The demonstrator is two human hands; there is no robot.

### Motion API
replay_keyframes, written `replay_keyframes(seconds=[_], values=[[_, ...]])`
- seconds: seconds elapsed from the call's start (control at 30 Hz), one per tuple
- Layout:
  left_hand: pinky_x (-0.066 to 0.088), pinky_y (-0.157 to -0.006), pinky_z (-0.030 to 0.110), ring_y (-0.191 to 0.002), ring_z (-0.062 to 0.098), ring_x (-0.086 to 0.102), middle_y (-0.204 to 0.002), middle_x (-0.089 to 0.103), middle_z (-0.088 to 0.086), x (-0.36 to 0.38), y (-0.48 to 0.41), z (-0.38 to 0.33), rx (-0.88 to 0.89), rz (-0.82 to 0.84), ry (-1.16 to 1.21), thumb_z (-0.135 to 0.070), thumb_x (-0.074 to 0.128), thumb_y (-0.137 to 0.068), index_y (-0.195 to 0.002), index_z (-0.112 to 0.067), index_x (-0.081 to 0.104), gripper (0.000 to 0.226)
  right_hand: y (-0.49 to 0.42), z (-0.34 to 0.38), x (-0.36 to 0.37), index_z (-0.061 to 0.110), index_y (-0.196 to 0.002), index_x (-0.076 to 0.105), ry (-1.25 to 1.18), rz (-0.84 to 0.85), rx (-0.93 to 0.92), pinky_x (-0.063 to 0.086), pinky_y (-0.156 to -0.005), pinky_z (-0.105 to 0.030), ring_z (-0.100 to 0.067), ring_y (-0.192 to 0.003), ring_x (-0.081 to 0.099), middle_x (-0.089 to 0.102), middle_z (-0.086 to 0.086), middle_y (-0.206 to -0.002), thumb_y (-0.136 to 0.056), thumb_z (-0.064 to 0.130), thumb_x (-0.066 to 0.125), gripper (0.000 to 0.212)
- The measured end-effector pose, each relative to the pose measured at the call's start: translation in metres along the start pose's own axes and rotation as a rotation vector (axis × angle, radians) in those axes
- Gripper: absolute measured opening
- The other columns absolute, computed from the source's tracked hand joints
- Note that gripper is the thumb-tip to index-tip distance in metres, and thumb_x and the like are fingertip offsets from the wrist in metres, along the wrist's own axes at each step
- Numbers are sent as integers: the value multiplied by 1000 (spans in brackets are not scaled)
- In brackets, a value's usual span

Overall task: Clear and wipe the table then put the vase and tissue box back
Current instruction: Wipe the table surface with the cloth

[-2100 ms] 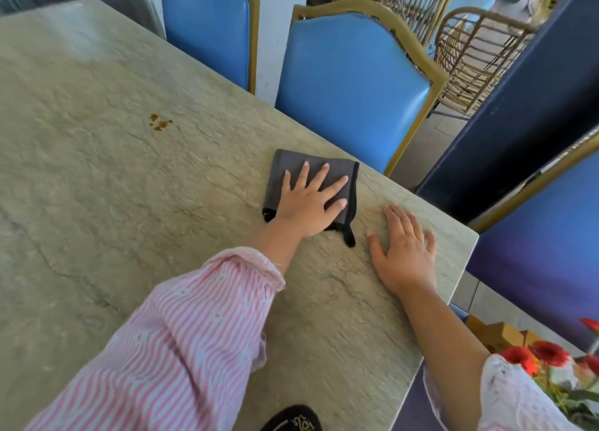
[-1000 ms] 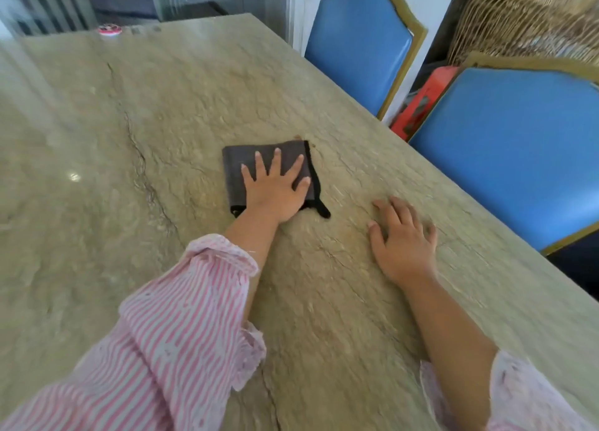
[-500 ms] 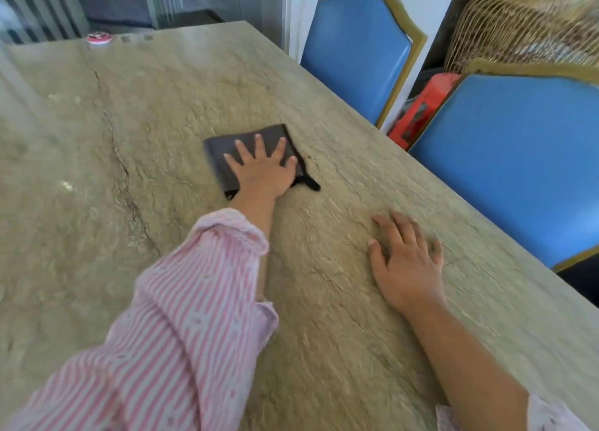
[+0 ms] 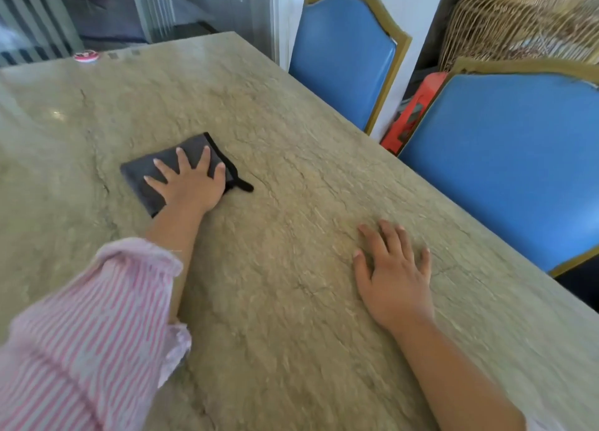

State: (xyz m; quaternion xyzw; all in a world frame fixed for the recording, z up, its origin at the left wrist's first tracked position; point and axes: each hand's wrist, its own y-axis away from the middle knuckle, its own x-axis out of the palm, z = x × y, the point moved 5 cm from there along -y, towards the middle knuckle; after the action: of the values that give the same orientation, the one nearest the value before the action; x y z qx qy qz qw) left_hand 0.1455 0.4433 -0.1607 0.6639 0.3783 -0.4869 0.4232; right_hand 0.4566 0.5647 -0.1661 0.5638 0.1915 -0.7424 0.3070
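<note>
Grey cloth point(image 4: 193, 145) is seen flat on the stone table point(image 4: 291, 132), left of centre, pressed under the spread, straight fingers of the left hand point(image 4: 189, 187). The right hand point(image 4: 393, 276) is laid flat on bare stone near the right edge, holding nothing. A near blue chair point(image 4: 505, 158) and a far blue chair point(image 4: 343, 54) are set along that edge.

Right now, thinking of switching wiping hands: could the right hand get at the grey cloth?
Probably yes: only bare table lies between the right hand and the cloth, though the left hand presses flat on it.
</note>
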Motion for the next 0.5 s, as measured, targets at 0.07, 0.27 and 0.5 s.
replay_keyframes(seconds=[0.07, 0.27, 0.5], values=[[-5, -113, 65, -143, 44, -14, -160, -13, 2, 1, -30, -37, 20, 0, 2, -61, 12, -94, -149, -41, -3, 61, -1, 0, 0, 39, -148, 11, -5, 12, 1, -9, -119, -48, -14, -148, -8, 2, 9, -160, -97, 49, 15, 52], [-6, -114, 63, -144, 43, -13, -161, -11, 1, 29, -22, -183, 364, 28, -55, -59, 11, -95, -149, -41, -3, 59, -4, -3, 3, 40, -148, 10, -16, 5, -9, -13, -117, -46, -14, -148, -9, 1, 11, -160, -88, 53, 5, 61], [-7, -116, 58, -146, 36, -15, -160, -11, -7, 50, 65, -171, 574, 67, -59, -58, 12, -95, -146, -48, -2, 54, -6, -4, -1, 31, -149, 18, -72, -24, -2, -7, -118, -48, -15, -148, -1, 11, 9, -159, -98, 45, 26, 53]])
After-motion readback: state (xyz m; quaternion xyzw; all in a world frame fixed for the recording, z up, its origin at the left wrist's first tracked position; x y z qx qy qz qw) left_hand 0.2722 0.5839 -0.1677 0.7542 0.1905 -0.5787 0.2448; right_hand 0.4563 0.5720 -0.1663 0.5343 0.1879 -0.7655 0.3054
